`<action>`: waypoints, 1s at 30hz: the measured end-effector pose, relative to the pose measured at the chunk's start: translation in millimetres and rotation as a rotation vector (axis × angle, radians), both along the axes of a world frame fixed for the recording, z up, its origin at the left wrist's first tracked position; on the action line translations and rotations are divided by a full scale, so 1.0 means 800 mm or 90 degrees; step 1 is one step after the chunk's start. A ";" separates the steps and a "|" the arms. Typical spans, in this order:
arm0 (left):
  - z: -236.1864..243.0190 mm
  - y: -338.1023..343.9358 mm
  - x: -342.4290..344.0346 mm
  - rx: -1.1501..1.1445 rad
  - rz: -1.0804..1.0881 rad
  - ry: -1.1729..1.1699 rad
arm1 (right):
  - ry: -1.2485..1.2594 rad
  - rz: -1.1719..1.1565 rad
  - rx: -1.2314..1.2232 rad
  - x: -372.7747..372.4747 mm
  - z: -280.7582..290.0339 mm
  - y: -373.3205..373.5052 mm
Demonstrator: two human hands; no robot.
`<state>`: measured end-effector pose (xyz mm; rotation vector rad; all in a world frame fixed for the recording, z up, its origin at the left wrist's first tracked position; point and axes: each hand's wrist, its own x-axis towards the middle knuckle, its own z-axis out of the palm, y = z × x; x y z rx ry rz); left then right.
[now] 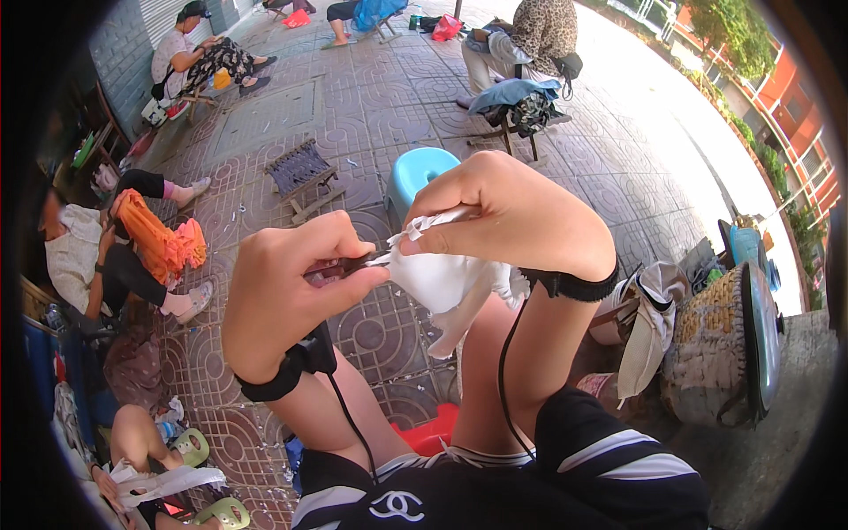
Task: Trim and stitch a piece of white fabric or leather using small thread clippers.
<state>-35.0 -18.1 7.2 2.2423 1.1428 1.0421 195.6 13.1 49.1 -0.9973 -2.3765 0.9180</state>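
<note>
Right hand (508, 208): pinches the white frilled cloth (437, 281) by its gathered upper edge.
Left hand (281, 287): closed around a small dark tool (355, 263), perhaps thread snips, its tip at the cloth's edge.
Cloth position: hangs between the hands near mid-view, at 3 o'clock from the tool.
Cloth handling: looks light, limp and thin, so probably easy to snag or nick.
Best hold: likely the bunched edge just beside the tip, kept gently taut, fingertips clear.
Blue stool (424, 166): beyond, at 12 o'clock.
</note>
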 end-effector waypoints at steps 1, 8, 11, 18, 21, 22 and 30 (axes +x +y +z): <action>0.000 0.000 0.001 0.005 0.000 0.004 | 0.000 0.000 0.000 0.000 0.001 0.000; -0.001 0.000 0.002 -0.042 0.014 -0.007 | 0.004 -0.014 -0.001 0.000 0.004 -0.002; -0.005 0.004 0.002 -0.008 0.045 -0.009 | 0.007 -0.022 0.009 0.000 0.002 0.000; -0.002 0.004 0.004 -0.021 0.079 0.003 | 0.041 -0.044 0.016 0.000 0.002 -0.001; -0.002 0.001 0.001 -0.016 0.069 -0.007 | 0.044 -0.023 0.037 -0.002 0.003 0.000; -0.003 0.001 0.000 -0.011 0.061 -0.016 | 0.044 -0.023 0.037 -0.002 0.004 -0.001; -0.003 0.001 0.000 0.002 0.037 -0.019 | 0.009 -0.025 0.030 -0.002 0.003 0.000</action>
